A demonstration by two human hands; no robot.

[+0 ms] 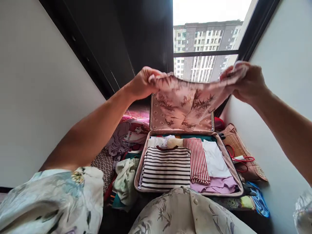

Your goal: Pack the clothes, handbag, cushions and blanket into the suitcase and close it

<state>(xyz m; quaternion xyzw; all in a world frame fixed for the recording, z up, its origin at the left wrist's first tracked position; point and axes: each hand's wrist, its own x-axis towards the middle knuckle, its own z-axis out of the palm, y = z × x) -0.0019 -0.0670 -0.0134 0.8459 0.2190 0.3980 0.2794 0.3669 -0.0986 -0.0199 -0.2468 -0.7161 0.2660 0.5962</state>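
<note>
Both hands hold up a thin, light garment [186, 97] with a dark leaf print, partly see-through and blurred; its exact kind is unclear. My left hand [148, 81] is closed on its left upper end. My right hand [251, 79] grips the bunched right end, and the cloth sags between them. Beneath it stands an open suitcase [137, 182] with a pink lining. Inside lie a folded black-and-white striped shirt [165, 169], a folded red-and-white striped garment [198, 159], white folded clothing [215, 159] and a lilac garment [216, 185].
Left of the suitcase, clothes are heaped, among them a pale green garment [125, 175] and a brown patterned cloth [102, 169]. To the right are a tan woven bag [237, 143], a red cord [243, 161] and a blue item [257, 198]. White walls flank both sides; a window [207, 52] is ahead.
</note>
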